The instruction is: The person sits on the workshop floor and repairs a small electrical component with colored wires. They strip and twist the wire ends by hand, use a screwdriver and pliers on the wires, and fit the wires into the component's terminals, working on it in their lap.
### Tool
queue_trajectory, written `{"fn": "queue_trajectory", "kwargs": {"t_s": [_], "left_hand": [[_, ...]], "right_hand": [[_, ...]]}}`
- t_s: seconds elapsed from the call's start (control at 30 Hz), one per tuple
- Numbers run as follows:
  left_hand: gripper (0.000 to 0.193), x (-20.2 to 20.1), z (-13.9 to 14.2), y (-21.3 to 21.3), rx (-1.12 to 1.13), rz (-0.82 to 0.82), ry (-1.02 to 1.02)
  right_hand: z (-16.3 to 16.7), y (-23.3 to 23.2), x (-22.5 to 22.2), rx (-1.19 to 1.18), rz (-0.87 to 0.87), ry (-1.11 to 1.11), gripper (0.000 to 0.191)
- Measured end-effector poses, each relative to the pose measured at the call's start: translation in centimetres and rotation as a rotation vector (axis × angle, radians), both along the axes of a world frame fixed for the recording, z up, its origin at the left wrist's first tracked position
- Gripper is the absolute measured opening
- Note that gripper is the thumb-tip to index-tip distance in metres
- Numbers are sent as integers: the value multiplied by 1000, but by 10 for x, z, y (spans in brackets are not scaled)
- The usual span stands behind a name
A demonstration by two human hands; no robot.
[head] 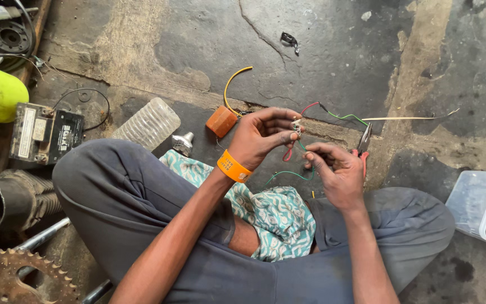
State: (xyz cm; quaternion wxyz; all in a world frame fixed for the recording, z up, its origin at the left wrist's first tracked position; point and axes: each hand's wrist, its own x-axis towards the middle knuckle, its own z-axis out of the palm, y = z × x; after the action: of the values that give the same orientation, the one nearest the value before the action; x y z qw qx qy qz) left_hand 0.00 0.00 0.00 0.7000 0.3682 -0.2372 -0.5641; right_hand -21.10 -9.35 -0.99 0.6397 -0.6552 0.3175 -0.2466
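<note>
The left hand (262,135) pinches a small connector (296,125) above the lap; the right hand (333,169) pinches its green wire (288,174), apparently also gripping pliers (362,143). A tug could pull the wire free.

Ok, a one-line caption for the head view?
Left hand and right hand work thin coloured wires above a stained concrete floor.

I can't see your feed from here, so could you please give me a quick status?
Left hand pinching small connector. Right hand on green wire, pliers tucked in palm. Nothing blocking.
</note>
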Motion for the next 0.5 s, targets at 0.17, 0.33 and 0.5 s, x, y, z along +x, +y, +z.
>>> {"fn": "queue_trajectory", "kwargs": {"t_s": [0.17, 0.33, 0.5], "left_hand": [[34, -4, 0, -1, -13, 48, -131], [32, -3, 4, -2, -13, 29, -116], [34, -7, 9, 0, -21, 18, -114]], "right_hand": [[7, 1, 1, 8, 9, 120, 19], [11, 0, 6, 31, 45, 142, 19], [13, 1, 7, 79, 111, 116, 21]]}}
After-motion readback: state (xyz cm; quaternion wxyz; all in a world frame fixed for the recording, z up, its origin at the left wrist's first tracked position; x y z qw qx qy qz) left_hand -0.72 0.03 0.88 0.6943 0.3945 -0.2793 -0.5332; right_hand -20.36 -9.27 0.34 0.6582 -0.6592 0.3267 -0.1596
